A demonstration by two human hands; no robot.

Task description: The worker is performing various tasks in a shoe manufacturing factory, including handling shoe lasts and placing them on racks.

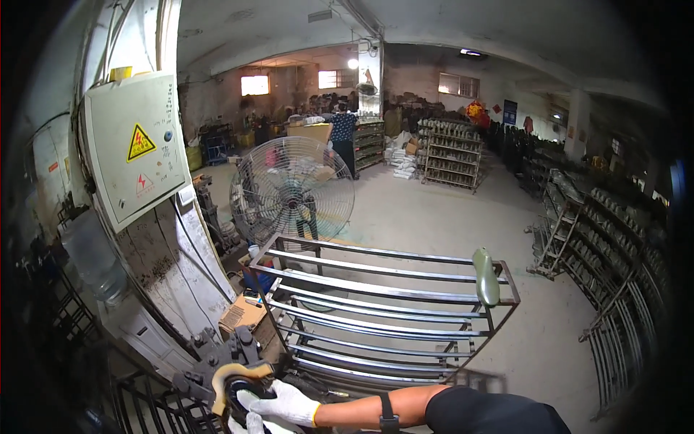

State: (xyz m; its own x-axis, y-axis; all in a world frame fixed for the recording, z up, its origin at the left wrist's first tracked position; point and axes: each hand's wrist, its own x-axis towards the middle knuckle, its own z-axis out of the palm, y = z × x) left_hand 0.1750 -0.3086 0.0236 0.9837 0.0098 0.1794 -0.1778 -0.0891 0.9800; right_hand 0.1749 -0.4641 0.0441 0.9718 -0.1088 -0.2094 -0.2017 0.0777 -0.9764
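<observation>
Black rounded piece (236,389) is sitting inside tan curved band (223,377), touching half-curled right hand (288,405); can't tell if it's gripping. Left hand (254,424) is showing partly, hold unclear. Metal rack (376,293) is standing ahead, bearing green shoe last (486,278), partly blocking fan (293,192).

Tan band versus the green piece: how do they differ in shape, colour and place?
Shape: the tan band bends in an arc; the green piece is long and rounded.
Colour: the tan band is yellowish, the green piece olive.
Place: the tan band is at the machine, close to the right hand; the green piece is at the right end of the rack.
</observation>
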